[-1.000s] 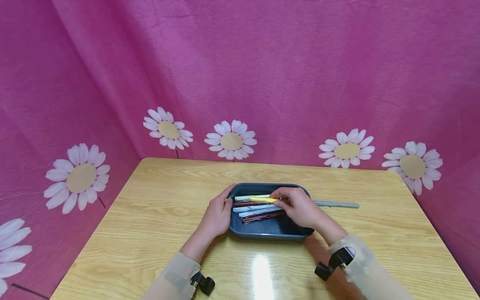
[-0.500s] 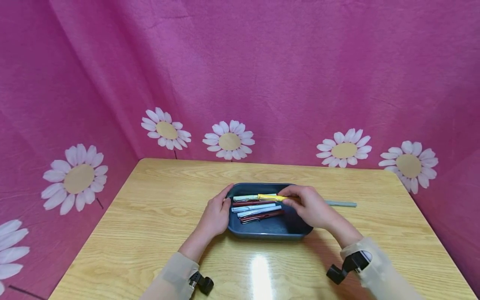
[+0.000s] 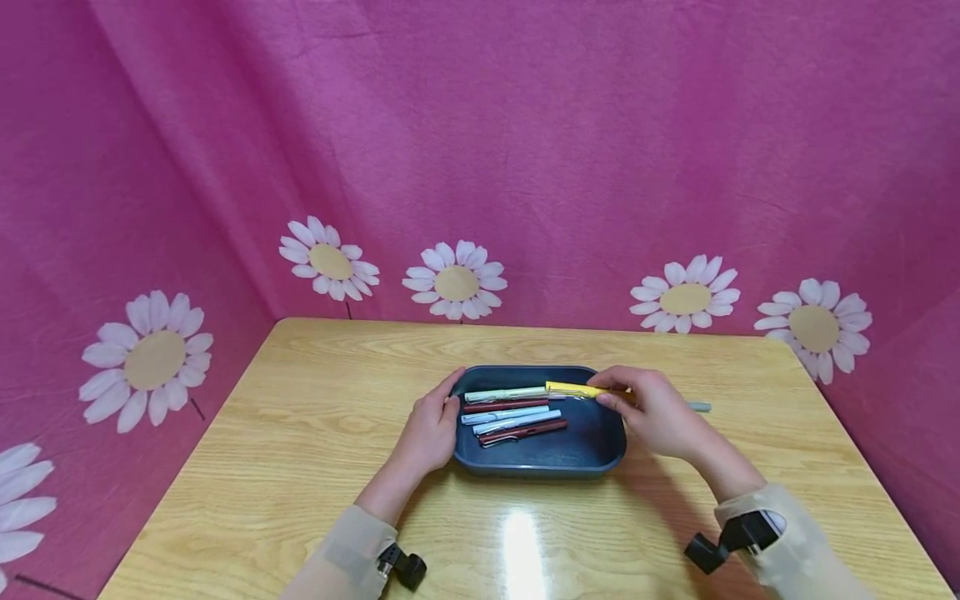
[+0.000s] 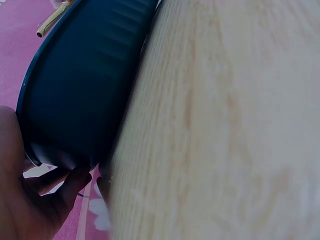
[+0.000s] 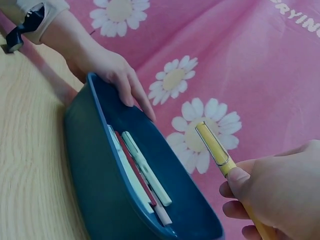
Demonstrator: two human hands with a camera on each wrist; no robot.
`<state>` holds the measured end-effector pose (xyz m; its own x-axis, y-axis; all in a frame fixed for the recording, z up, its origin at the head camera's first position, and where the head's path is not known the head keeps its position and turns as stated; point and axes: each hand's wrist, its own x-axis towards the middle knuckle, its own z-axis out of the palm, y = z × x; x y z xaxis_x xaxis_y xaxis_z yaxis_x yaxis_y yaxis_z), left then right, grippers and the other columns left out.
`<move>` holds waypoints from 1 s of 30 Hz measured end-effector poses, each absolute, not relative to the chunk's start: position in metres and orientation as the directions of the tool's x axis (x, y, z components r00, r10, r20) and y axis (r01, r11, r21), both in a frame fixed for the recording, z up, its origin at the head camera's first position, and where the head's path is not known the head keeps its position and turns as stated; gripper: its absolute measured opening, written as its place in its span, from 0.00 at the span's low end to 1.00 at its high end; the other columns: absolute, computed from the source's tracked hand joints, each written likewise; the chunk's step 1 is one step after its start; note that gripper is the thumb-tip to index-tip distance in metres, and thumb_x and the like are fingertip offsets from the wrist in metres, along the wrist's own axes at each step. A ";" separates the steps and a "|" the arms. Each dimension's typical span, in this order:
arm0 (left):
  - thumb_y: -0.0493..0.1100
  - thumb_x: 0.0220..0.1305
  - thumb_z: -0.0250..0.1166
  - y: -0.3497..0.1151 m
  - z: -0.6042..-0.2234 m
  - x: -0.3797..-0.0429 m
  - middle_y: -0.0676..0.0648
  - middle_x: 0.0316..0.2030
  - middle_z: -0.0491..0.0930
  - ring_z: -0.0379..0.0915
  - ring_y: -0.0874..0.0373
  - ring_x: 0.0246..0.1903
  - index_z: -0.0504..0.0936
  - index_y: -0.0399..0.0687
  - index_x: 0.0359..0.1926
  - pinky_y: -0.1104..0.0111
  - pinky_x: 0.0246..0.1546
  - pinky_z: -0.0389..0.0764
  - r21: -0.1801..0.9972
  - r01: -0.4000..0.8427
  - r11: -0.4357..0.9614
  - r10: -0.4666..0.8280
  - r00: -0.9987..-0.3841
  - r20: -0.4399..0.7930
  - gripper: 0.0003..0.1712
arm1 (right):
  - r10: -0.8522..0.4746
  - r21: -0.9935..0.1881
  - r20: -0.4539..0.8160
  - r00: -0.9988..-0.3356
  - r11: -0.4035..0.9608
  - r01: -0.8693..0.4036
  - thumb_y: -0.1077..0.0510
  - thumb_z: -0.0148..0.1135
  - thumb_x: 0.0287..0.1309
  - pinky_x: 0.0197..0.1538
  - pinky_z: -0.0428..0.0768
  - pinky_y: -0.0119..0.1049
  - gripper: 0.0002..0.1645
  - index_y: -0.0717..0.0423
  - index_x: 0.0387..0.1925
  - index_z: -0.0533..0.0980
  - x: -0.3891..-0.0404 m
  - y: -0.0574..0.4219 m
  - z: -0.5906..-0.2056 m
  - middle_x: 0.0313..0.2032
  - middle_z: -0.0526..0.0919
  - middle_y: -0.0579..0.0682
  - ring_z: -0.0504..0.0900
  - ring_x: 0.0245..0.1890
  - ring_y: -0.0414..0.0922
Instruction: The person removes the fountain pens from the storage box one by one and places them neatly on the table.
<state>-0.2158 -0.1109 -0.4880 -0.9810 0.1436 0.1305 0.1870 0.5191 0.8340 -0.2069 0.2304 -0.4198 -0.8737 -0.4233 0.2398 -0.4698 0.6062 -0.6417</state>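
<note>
A deep dark blue tray (image 3: 540, 472) stands on the table with several clip pens in it. My left hand (image 3: 427, 429) grips its left end, thumb at the rim and fingers bent against the outside. Between thumb and fingers my right hand (image 3: 656, 417) pinches a yellow pen (image 5: 214, 147), raised over the tray's right end with its clip end pointing left. Inside lie a light green pen (image 3: 506, 394), a dark red pen (image 3: 506, 406), two pale blue pens (image 3: 517, 422) and another dark red pen (image 3: 525, 432). The yellow pen's rear is hidden by my right hand.
A grey-green pen (image 3: 701, 407) pokes out beyond my right hand, mostly hidden by it. The wooden table (image 3: 337, 400) runs back to a pink curtain (image 3: 525, 167) printed with daisies. Wrist cameras (image 3: 405, 567) are strapped over both sleeves.
My right hand has drawn the yellow pen up and rightward, away from the other pens in the tray. The left hand keeps its place on the tray's end.
</note>
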 end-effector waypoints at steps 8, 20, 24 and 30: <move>0.39 0.83 0.47 -0.111 -0.487 -0.215 0.39 0.73 0.71 0.64 0.44 0.74 0.67 0.51 0.81 0.47 0.74 0.64 0.839 0.180 0.514 0.137 -0.982 0.127 0.29 | -0.396 -0.632 0.264 -0.880 0.618 -0.468 0.70 0.67 0.67 0.37 0.82 0.34 0.13 0.59 0.50 0.85 -0.202 0.249 -0.414 0.42 0.88 0.53 0.82 0.36 0.49; 0.39 0.84 0.47 -0.111 -0.489 -0.216 0.39 0.74 0.70 0.64 0.44 0.74 0.66 0.51 0.81 0.47 0.74 0.64 0.839 0.178 0.515 0.138 -0.983 0.124 0.29 | -0.382 -0.618 0.332 -0.863 0.603 -0.505 0.72 0.68 0.66 0.37 0.84 0.31 0.12 0.59 0.49 0.85 -0.195 0.276 -0.417 0.40 0.87 0.49 0.83 0.36 0.50; 0.39 0.84 0.47 -0.111 -0.490 -0.217 0.39 0.74 0.70 0.64 0.44 0.74 0.66 0.51 0.81 0.48 0.75 0.64 0.836 0.177 0.519 0.140 -0.983 0.121 0.29 | -0.378 -0.606 0.353 -0.856 0.604 -0.517 0.73 0.69 0.65 0.37 0.83 0.30 0.13 0.59 0.48 0.85 -0.193 0.283 -0.420 0.39 0.87 0.50 0.84 0.35 0.49; 0.39 0.84 0.47 -0.111 -0.489 -0.216 0.40 0.75 0.69 0.62 0.44 0.75 0.65 0.53 0.81 0.47 0.74 0.64 0.839 0.162 0.519 0.144 -0.984 0.102 0.29 | -0.356 -0.599 0.339 -0.871 0.632 -0.492 0.72 0.69 0.65 0.38 0.83 0.30 0.13 0.59 0.48 0.86 -0.190 0.294 -0.424 0.41 0.88 0.49 0.83 0.36 0.45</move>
<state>-0.2163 -0.1107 -0.4892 -0.9844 0.1439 0.1016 0.1625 0.5187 0.8394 -0.1899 0.2943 -0.4241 -0.8708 -0.3556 0.3394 -0.4916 0.6321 -0.5990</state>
